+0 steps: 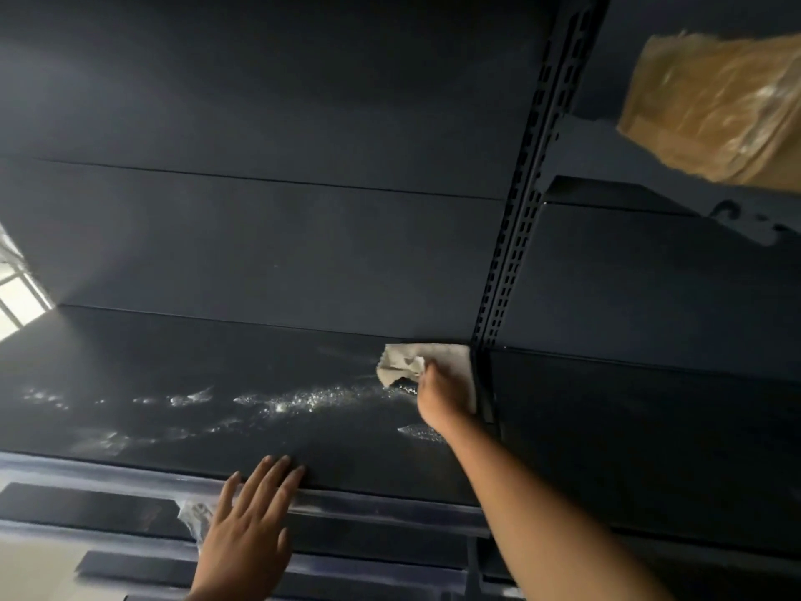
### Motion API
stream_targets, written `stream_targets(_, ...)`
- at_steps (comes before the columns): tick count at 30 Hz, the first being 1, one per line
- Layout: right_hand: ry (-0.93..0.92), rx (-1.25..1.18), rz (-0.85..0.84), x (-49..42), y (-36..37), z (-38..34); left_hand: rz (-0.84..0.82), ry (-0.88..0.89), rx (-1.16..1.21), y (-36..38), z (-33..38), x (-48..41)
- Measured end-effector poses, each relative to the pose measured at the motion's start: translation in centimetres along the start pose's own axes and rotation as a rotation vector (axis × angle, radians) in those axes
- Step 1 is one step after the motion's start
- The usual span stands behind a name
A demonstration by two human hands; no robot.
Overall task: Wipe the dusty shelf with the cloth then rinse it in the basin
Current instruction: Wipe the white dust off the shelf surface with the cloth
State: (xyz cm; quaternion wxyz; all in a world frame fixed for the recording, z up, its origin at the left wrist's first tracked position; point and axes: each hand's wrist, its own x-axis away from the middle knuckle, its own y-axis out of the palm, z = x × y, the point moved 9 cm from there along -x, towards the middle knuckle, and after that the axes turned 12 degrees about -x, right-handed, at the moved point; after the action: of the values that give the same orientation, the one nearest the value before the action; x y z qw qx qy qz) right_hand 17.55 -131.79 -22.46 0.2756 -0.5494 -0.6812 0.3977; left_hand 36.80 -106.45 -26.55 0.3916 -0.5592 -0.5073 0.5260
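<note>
Right hand (442,394) presses the cloth (422,362) flat at the shelf's (216,370) three o'clock corner (wet streaks trail toward nine); left hand (251,518), open-palmed, braces at six.

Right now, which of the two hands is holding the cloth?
The right hand, at the shelf's back right corner, presses the cloth down. The left hand lies flat and empty on the front edge.

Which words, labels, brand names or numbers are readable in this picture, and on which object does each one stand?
None can be read.
Shelf: no label or print visible.
Cloth under the right hand: plain.
Plastic-wrapped brown package: blurred, no text legible.
Front rail by the left hand: no readable tag.
</note>
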Motion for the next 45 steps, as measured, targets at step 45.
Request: stream_targets(45, 0.261, -1.123, 0.694, 6.9, -3.0, -6.4, -0.21, 0.423, 0.06, 0.8, -11.0, 0.8)
